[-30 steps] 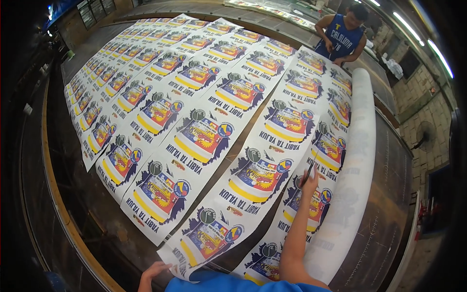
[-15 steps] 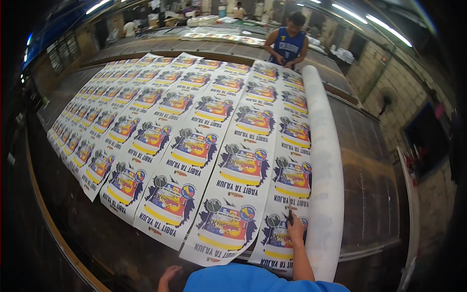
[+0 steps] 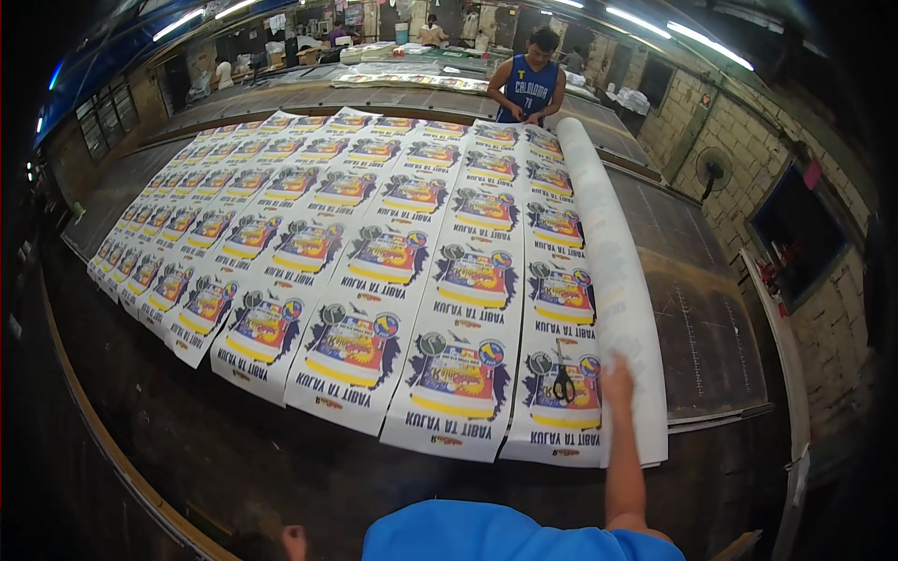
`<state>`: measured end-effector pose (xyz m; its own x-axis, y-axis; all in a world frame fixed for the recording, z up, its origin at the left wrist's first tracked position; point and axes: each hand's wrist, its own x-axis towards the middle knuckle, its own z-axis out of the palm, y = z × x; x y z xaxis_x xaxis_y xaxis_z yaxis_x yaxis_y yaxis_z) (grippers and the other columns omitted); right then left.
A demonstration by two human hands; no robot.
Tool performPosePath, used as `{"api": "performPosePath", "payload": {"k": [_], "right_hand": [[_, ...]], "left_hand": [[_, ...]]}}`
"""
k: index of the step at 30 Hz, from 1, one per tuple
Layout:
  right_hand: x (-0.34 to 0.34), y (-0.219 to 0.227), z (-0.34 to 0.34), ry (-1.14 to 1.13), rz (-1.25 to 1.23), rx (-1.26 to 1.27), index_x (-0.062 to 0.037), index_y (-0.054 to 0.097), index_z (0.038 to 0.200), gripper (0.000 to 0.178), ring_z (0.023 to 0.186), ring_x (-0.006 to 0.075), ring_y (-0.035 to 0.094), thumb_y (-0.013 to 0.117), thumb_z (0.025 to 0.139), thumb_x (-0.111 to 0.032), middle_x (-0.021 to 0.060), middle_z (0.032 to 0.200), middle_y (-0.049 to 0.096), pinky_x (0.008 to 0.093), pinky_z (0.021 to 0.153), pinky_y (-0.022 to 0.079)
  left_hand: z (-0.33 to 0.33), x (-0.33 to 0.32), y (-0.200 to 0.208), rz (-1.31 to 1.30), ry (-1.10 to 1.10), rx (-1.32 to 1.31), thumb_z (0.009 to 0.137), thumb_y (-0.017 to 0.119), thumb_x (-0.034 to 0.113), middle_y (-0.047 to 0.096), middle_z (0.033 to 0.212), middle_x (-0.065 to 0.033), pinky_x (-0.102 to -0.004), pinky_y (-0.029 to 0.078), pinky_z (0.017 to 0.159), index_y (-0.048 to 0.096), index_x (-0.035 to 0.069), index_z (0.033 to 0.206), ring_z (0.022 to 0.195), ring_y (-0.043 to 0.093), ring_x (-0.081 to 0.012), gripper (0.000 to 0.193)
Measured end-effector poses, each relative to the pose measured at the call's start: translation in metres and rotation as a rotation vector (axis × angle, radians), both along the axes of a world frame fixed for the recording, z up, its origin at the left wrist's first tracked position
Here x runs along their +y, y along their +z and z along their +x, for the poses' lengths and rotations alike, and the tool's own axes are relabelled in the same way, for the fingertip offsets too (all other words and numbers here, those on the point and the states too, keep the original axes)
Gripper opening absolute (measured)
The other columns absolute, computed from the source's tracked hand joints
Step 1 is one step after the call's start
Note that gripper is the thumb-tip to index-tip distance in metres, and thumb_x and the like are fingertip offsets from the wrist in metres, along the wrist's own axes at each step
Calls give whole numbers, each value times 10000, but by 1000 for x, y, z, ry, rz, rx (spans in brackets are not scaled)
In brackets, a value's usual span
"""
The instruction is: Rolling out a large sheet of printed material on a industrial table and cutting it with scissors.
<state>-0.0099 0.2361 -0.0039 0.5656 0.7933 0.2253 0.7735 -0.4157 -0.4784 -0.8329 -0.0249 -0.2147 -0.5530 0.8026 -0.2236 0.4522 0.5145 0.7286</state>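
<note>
My right hand [image 3: 617, 378] touches the near part of a long white roll [image 3: 625, 280] of printed sheet, along the roll's left side. Motion blurs its fingers, so their pose is unclear. Just left of it, black-handled scissors [image 3: 563, 386] lie loose on a printed strip [image 3: 561, 323], blades pointing away from me. My left hand [image 3: 295, 539] hangs at the lower edge, mostly cut off, apart from the sheets. Printed strips [image 3: 374, 290] with repeated colourful emblems lie side by side, covering much of the table to the left of the roll.
Across the table stands a person in a blue sleeveless jersey [image 3: 531, 89], hands close together near the roll's far end. Dark tabletop [image 3: 697, 309] extends right of the roll. A fan [image 3: 714, 170] and a block wall [image 3: 748, 131] stand at the right.
The scissors have left my right hand and now lie on the strip. That hand has moved right onto the roll. My left hand has dropped lower, and my view has shifted.
</note>
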Motion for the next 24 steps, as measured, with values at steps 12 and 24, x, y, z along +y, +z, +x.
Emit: {"api": "performPosePath", "payload": {"k": [12, 24], "right_hand": [[-40, 25, 67, -386, -392, -194, -173, 284, 1545, 1008, 1309, 449, 454, 514, 793, -803, 200, 1504, 393, 628, 1027, 381], [-44, 30, 43, -444, -430, -304, -169, 257, 1555, 1021, 1291, 439, 475, 520, 794, -797, 206, 1482, 407, 641, 1000, 397]], "left_hand": [[-123, -188, 118, -965, 971, 568, 906, 560, 635, 167, 1644, -41, -722, 164, 1111, 248, 183, 1564, 1510, 139, -294, 856], [-95, -224, 55, -914, 1143, 519, 943, 276, 739, 113, 1657, 80, -679, 61, 1147, 194, 315, 1579, 1526, 105, -242, 769]]}}
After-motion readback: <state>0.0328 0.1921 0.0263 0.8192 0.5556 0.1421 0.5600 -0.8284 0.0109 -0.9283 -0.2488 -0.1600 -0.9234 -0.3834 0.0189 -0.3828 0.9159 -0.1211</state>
